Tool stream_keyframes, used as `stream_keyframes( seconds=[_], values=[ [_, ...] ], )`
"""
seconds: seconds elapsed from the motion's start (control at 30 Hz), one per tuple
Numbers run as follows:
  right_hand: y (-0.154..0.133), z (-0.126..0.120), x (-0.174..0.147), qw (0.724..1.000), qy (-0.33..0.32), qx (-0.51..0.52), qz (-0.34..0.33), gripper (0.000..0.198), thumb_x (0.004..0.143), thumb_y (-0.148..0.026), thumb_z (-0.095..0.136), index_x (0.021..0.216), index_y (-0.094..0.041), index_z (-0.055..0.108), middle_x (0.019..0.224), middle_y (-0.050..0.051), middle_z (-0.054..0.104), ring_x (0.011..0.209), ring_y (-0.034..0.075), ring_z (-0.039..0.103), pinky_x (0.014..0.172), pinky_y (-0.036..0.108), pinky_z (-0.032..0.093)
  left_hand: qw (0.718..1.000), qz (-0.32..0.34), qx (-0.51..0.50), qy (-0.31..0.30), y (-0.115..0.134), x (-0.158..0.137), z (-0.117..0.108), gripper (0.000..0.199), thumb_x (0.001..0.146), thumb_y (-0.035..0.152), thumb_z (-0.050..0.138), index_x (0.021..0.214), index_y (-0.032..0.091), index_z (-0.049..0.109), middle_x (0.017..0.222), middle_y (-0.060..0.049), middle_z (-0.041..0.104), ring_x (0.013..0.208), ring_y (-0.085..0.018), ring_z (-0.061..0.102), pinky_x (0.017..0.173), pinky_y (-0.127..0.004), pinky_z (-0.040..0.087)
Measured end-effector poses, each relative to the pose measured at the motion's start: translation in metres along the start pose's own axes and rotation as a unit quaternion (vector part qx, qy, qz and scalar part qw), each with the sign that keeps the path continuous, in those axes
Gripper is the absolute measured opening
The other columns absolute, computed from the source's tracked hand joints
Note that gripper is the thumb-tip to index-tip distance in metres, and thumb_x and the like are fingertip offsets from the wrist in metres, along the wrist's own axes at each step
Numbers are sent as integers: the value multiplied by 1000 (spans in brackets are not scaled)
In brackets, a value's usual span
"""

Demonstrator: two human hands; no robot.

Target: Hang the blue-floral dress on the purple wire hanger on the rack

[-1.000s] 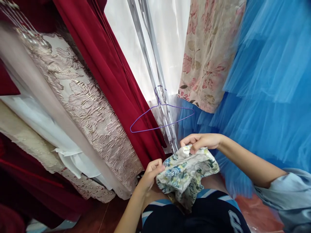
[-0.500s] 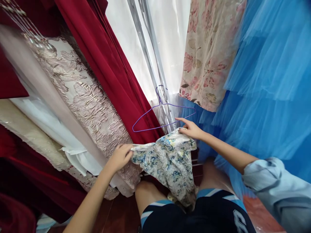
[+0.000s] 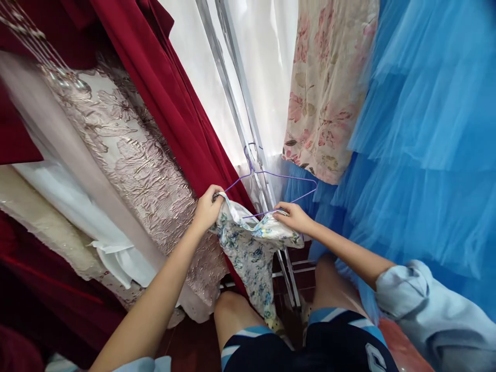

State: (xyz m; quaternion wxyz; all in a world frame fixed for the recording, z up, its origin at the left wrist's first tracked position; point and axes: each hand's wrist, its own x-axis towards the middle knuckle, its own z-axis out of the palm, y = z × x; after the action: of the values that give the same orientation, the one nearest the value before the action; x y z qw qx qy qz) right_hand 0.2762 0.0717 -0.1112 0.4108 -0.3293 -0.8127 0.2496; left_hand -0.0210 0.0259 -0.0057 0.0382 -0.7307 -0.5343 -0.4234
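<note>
A light floral garment (image 3: 248, 253) with blue and yellow print hangs between my two hands, its lower end narrowing down between my knees. My left hand (image 3: 209, 206) grips its upper left edge, where the left end of a purple wire hanger (image 3: 289, 176) passes into the neckline. On the other side, my right hand (image 3: 296, 217) pinches the upper right edge close to the hanger's bottom bar. The hanger's right end is outside the cloth, and its hook is up against a metal pole. My left fingertips are partly hidden by the fabric.
Metal rack poles (image 3: 232, 82) run down the middle in front of white cloth (image 3: 271, 51). Dark red fabric (image 3: 186, 113) and a pink textured dress (image 3: 143, 170) hang on the left. A pink floral garment (image 3: 325, 103) and blue tulle (image 3: 422, 134) hang on the right.
My left hand has moved up and right, bringing the garment's left side over the hanger's left end. My right hand has shifted slightly down and left. The garment's lower end has swung left.
</note>
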Motion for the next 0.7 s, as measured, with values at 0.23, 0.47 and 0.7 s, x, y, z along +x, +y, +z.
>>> stream_keyframes(
  seconds=[0.23, 0.47, 0.7],
  values=[
    [10, -63, -24, 982, 101, -161, 9, 80, 69, -17, 58, 147, -22, 40, 106, 8, 64, 74, 22, 60, 64, 29, 43, 996, -47, -77, 0, -2, 3, 8, 30, 84, 29, 55, 106, 18, 71, 104, -5, 73, 95, -22, 65, 86, -30, 48],
    [25, -107, 22, 979, 181, -78, 43, 54, 67, -10, 52, 117, -15, 69, 120, 13, 63, 112, 31, 56, 92, 37, 45, 988, -75, -131, 3, 10, 0, 13, 29, 80, 32, 58, 99, 16, 73, 96, -5, 74, 88, -23, 65, 82, -31, 51],
    [15, -127, 43, 971, 37, 159, 177, 18, 64, -9, 59, 47, -16, 58, 41, 0, 50, 51, 17, 54, 53, 27, 44, 990, -110, -63, 66, -17, 5, -8, 25, 77, 32, 58, 89, 19, 75, 102, -7, 71, 105, -25, 61, 101, -36, 45]
  ],
)
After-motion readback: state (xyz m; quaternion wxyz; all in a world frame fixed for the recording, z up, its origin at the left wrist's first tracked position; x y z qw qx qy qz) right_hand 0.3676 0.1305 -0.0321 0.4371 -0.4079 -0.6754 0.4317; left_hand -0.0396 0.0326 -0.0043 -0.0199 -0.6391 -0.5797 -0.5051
